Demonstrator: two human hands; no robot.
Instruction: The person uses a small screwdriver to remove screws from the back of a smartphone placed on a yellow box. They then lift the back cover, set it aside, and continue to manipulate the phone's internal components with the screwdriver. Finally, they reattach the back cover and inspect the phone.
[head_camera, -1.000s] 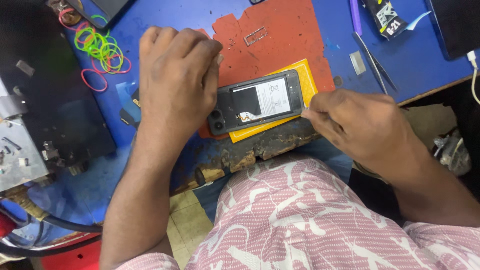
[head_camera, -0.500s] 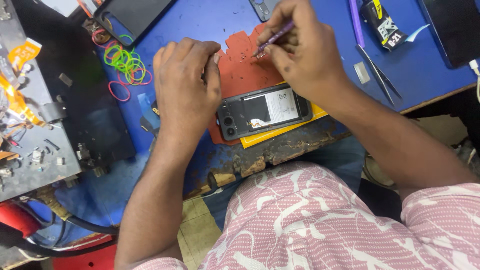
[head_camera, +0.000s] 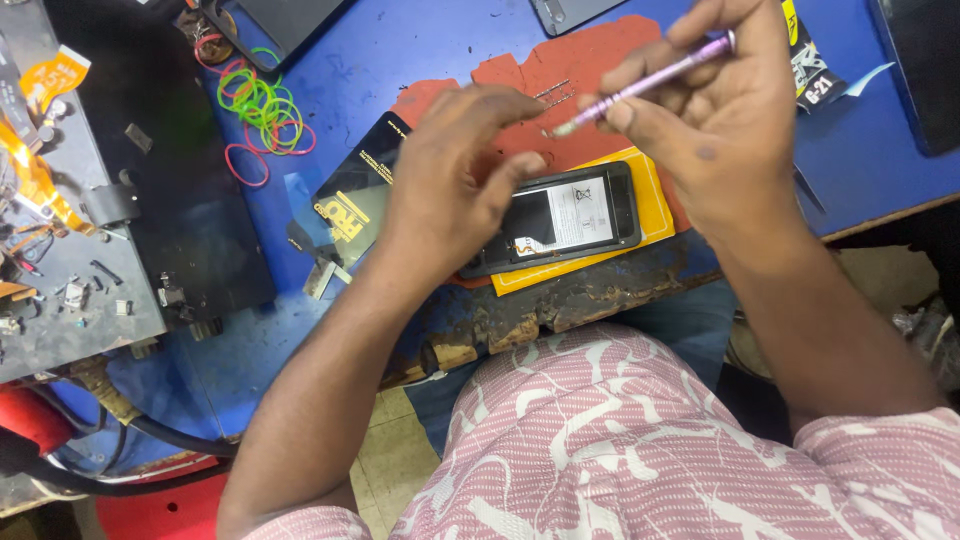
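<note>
An opened black phone (head_camera: 575, 218) lies on a yellow pad (head_camera: 655, 205) over a red mat (head_camera: 590, 70) at the blue bench's front edge. My left hand (head_camera: 455, 185) hovers over the phone's left end, fingers curled and pinched together; whether they hold something tiny cannot be told. My right hand (head_camera: 715, 110) is raised above the phone's right side, gripping a slim purple screwdriver (head_camera: 650, 82) whose tip points left toward my left fingertips. A pair of tweezers (head_camera: 553, 93) lies on the red mat behind my hands.
Green and red rubber bands (head_camera: 262, 110) lie at the back left. A black machine (head_camera: 150, 170) with loose parts fills the left side. A black card (head_camera: 350, 200) lies left of the phone. A dark device (head_camera: 915, 60) sits far right. The bench's front edge (head_camera: 560, 300) is chipped.
My right hand moved from the front edge to the red mat, took up the purple screwdriver and lifted it. My left hand rose off the phone, fingers now pinched.
</note>
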